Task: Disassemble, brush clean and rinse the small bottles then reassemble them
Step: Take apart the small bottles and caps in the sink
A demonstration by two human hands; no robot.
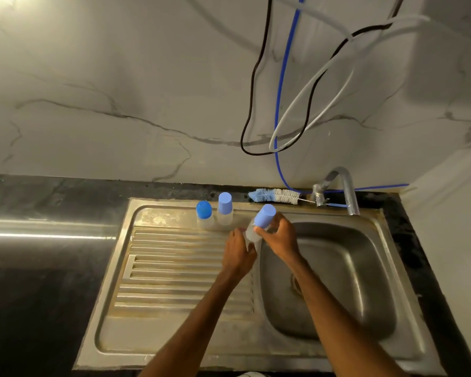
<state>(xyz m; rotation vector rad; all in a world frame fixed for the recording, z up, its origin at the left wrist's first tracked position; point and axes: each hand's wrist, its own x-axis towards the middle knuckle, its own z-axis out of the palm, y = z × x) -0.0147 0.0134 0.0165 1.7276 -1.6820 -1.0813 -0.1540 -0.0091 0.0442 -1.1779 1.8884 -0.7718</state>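
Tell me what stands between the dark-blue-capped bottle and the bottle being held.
In the head view, a third, pale-capped bottle stands upright between the dark-capped bottle and the held bottle.

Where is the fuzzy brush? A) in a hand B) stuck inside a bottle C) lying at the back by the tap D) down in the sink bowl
C: the brush lies at the back edge beside the tap, while the left hand and right hand both hold a bottle.
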